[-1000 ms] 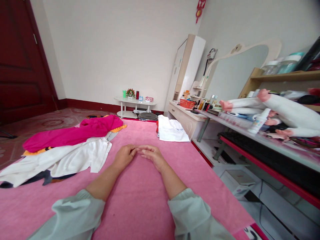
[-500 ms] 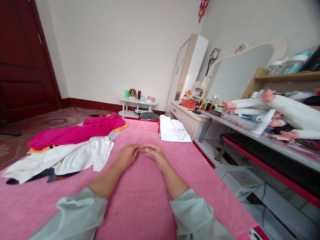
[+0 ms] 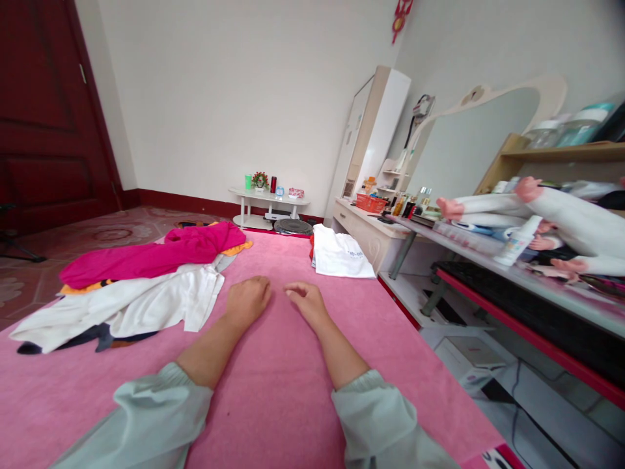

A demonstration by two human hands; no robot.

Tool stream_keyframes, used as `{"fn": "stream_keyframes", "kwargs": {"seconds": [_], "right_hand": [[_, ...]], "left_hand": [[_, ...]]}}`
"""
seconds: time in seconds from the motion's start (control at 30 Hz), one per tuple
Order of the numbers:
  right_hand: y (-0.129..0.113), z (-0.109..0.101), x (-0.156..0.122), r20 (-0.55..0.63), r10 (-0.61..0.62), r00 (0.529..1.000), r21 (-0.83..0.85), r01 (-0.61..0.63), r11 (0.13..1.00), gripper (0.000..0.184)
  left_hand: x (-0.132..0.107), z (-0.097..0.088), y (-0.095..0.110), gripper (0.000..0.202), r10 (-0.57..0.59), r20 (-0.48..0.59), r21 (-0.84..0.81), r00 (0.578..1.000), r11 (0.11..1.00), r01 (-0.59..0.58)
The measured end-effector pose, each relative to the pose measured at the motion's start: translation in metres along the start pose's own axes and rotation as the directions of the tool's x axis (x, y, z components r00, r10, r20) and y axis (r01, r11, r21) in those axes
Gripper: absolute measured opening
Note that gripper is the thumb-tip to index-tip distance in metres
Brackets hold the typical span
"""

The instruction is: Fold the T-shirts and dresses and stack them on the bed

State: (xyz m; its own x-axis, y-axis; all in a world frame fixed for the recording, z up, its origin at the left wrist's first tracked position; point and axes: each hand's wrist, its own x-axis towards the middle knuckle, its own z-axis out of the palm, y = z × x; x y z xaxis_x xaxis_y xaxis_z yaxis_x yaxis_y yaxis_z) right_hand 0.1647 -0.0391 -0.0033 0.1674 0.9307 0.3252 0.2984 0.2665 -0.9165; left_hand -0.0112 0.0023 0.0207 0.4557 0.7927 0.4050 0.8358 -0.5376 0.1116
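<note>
My left hand is over the pink bed cover, back upward, its fingers curled under with nothing seen in them. Across a small gap, my right hand bends its fingers loosely, thumb apart from them, and it holds nothing. Left of my left hand lies a heap of loose clothes: a magenta garment on top at the back and a white garment in front. Orange and dark cloth peeks out beneath. Beyond my right hand, a folded white shirt with small dark lettering rests near the bed's far edge.
On the right stands a desk crowded with white doll-like limbs and a white bottle. A dressing table with a red basket is farther back. A small white table stands by the wall.
My hands were touching at the fingertips; they have come apart, leaving a small gap. The view has shifted slightly; the clothes lie as before.
</note>
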Motion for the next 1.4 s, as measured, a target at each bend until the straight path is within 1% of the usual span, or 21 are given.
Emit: {"fn": "stream_keyframes", "kwargs": {"seconds": [0.03,0.07,0.13,0.2,0.27,0.3,0.33,0.4,0.43,0.5,0.53,0.57,0.6,0.63,0.73,0.8,0.83,0.97,1.13,1.27,1.4], "right_hand": [[0.004,-0.004,0.001,-0.035,-0.013,0.999,-0.176,0.007,0.984,0.018],[0.007,-0.009,0.001,-0.060,-0.022,0.998,-0.337,0.001,0.942,0.018],[0.011,-0.019,0.000,-0.086,-0.017,0.996,-0.564,-0.034,0.825,0.022],[0.013,-0.026,0.000,-0.095,0.012,0.995,-0.674,-0.073,0.735,0.026],[0.014,-0.030,-0.001,-0.083,0.048,0.995,-0.712,-0.093,0.696,0.030],[0.013,-0.030,-0.002,-0.073,0.064,0.995,-0.715,-0.097,0.692,0.031],[0.013,-0.030,-0.002,-0.066,0.074,0.995,-0.713,-0.099,0.694,0.032],[0.013,-0.030,-0.002,-0.062,0.080,0.995,-0.709,-0.100,0.698,0.032],[0.013,-0.030,-0.002,-0.063,0.077,0.995,-0.708,-0.099,0.699,0.032],[0.013,-0.029,-0.002,-0.065,0.068,0.996,-0.709,-0.094,0.699,0.031],[0.013,-0.029,-0.002,-0.065,0.064,0.996,-0.710,-0.091,0.698,0.031],[0.013,-0.029,-0.002,-0.064,0.060,0.996,-0.711,-0.087,0.697,0.031],[0.013,-0.029,-0.002,-0.064,0.058,0.996,-0.712,-0.086,0.697,0.031],[0.013,-0.029,-0.002,-0.064,0.058,0.996,-0.712,-0.086,0.697,0.031],[0.014,-0.029,-0.002,-0.068,0.065,0.996,-0.704,-0.094,0.704,0.031],[0.015,-0.029,-0.001,-0.068,0.065,0.996,-0.697,-0.094,0.711,0.032],[0.016,-0.029,-0.001,-0.067,0.061,0.996,-0.694,-0.091,0.714,0.032],[0.018,-0.029,-0.001,-0.063,0.050,0.997,-0.690,-0.080,0.719,0.031],[0.018,-0.030,-0.001,-0.054,0.043,0.998,-0.700,-0.069,0.711,0.032],[0.018,-0.029,-0.001,-0.055,0.039,0.998,-0.711,-0.066,0.700,0.032],[0.019,-0.029,0.000,-0.058,0.036,0.998,-0.713,-0.067,0.698,0.032]], "left_hand": [[0.000,0.001,-0.006,0.030,-0.033,-0.010,0.007,0.999,0.999,0.033],[0.001,0.003,-0.012,0.031,-0.069,-0.017,0.007,0.998,0.998,0.069],[0.002,0.003,-0.025,0.032,-0.140,-0.041,-0.017,0.989,0.990,0.139],[0.003,-0.002,-0.035,0.030,-0.174,-0.114,-0.055,0.978,0.984,0.169],[0.004,-0.015,-0.043,0.028,-0.174,-0.259,-0.064,0.950,0.985,0.162],[0.004,-0.023,-0.047,0.028,-0.174,-0.341,-0.054,0.924,0.985,0.165],[0.005,-0.032,-0.051,0.028,-0.183,-0.420,-0.041,0.889,0.982,0.184],[0.004,-0.049,-0.062,0.029,-0.238,-0.550,-0.026,0.801,0.963,0.268],[0.003,-0.056,-0.070,0.029,-0.271,-0.594,-0.029,0.757,0.948,0.317],[0.000,-0.064,-0.085,0.031,-0.332,-0.644,-0.033,0.690,0.913,0.408],[-0.002,-0.064,-0.093,0.034,-0.360,-0.651,-0.035,0.668,0.894,0.447],[-0.004,-0.063,-0.101,0.037,-0.388,-0.646,-0.037,0.658,0.876,0.480],[-0.005,-0.061,-0.108,0.042,-0.420,-0.627,-0.040,0.656,0.859,0.511],[-0.007,-0.058,-0.113,0.047,-0.453,-0.595,-0.039,0.664,0.841,0.539],[-0.010,-0.049,-0.124,0.059,-0.509,-0.469,0.016,0.722,0.812,0.583],[-0.011,-0.048,-0.128,0.058,-0.501,-0.432,0.065,0.750,0.812,0.580],[-0.012,-0.048,-0.130,0.055,-0.496,-0.429,0.078,0.755,0.812,0.578],[-0.013,-0.050,-0.134,0.045,-0.502,-0.433,0.074,0.749,0.808,0.584],[-0.015,-0.050,-0.136,0.040,-0.511,-0.444,0.027,0.736,0.813,0.581],[-0.014,-0.051,-0.138,0.037,-0.561,-0.426,-0.059,0.710,0.800,0.597],[-0.014,-0.051,-0.141,0.028,-0.588,-0.440,-0.128,0.679,0.789,0.601]]}}
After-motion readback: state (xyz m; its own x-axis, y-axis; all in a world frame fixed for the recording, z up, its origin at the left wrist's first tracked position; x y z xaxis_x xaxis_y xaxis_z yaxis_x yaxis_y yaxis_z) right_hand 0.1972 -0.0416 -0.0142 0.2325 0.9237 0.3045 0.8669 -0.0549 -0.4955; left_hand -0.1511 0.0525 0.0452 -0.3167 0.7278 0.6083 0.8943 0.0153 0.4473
